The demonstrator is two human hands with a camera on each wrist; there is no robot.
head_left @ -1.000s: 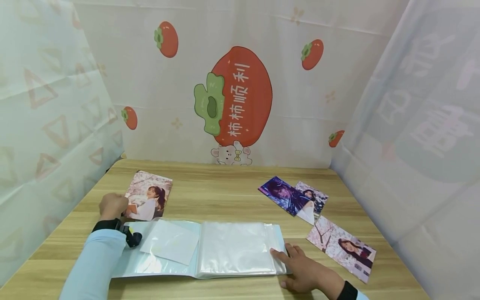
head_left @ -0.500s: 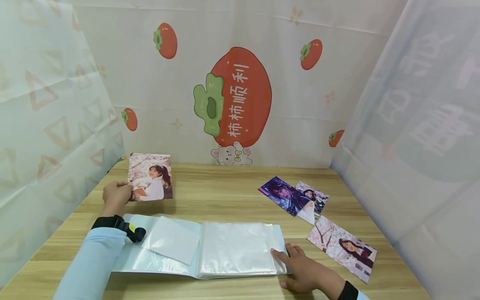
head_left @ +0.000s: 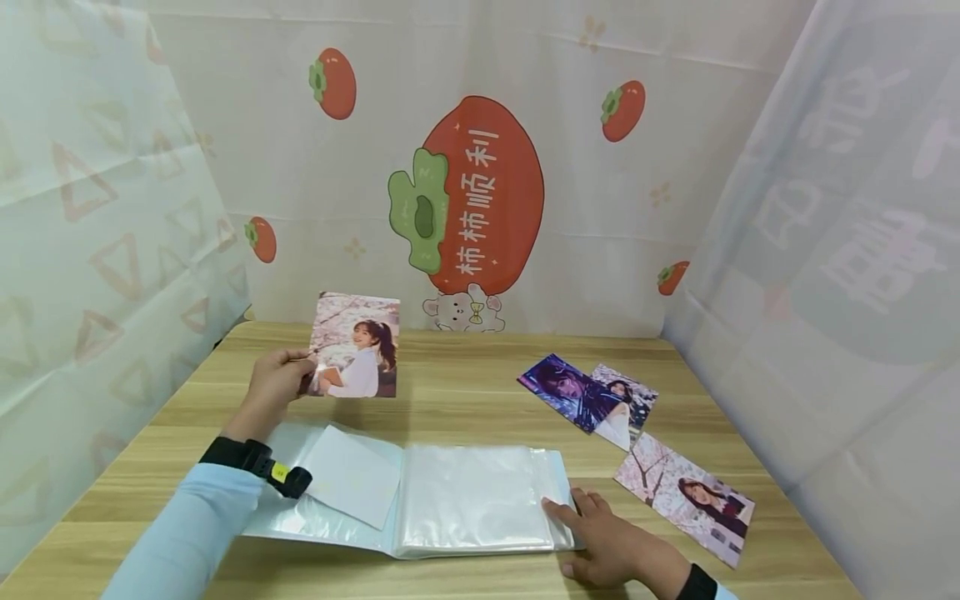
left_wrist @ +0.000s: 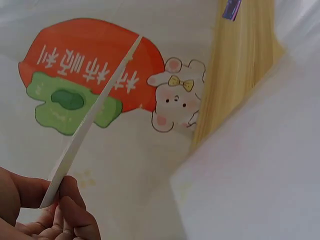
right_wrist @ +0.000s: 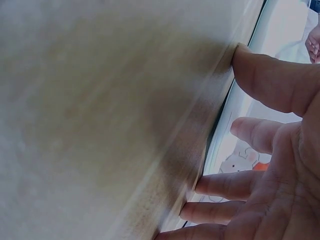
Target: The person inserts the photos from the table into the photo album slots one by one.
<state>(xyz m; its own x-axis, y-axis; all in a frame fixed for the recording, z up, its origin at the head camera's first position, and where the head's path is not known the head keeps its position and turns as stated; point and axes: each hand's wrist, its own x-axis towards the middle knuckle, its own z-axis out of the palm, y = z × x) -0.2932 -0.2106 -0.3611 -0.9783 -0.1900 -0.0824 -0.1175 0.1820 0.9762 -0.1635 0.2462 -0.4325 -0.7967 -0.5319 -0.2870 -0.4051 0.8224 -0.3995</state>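
My left hand (head_left: 273,385) pinches a photo (head_left: 356,346) by its left edge, thumb on one face and fingers on the other. The photo, a person in white against pink blossoms, is raised above the table behind the album; the left wrist view shows it nearly edge-on as a thin white strip (left_wrist: 95,117). Below it lies an open photo album (head_left: 472,500) with clear sleeves on the right side and a white sheet (head_left: 354,477) on the left. My right hand (head_left: 607,537) rests at the album's right edge, index finger on the sleeve, fingers spread and relaxed.
On the right of the wood-grain table (head_left: 450,367) lie a purple photo (head_left: 570,392), a dark photo (head_left: 628,404) partly under it, and a pink blossom photo (head_left: 686,500). A curtain printed with persimmons (head_left: 480,196) stands behind, with hanging sheets at both sides.
My left hand has lifted the photo off the table at the back left and carried it up and to the right. The album's left side has shifted slightly. My right hand has stayed in place.
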